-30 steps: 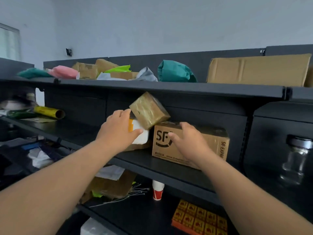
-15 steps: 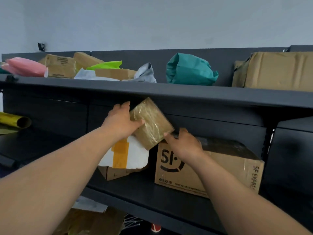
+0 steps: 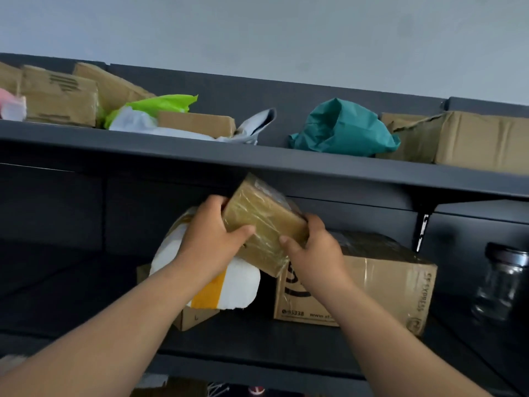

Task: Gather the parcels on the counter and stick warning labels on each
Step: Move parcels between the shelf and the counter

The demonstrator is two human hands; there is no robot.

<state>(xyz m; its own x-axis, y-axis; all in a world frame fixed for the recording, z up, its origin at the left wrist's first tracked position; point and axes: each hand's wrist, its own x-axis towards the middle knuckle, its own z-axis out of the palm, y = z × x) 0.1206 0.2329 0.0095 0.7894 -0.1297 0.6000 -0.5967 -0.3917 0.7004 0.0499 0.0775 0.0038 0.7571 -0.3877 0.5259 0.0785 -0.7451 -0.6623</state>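
Both hands have a grip on the taped brown parcel (image 3: 264, 222): the left hand (image 3: 210, 242) clasps its left end, the right hand (image 3: 313, 253) its lower right corner, holding it tilted in the air just under the upper shelf (image 3: 257, 159). Below it on the lower shelf (image 3: 257, 339) sit the printed cardboard box (image 3: 383, 290), then the white padded parcel (image 3: 240, 285) resting on a small carton (image 3: 194, 318).

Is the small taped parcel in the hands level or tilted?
Tilted. The small taped parcel is held by left hand and right hand, its far end raised.
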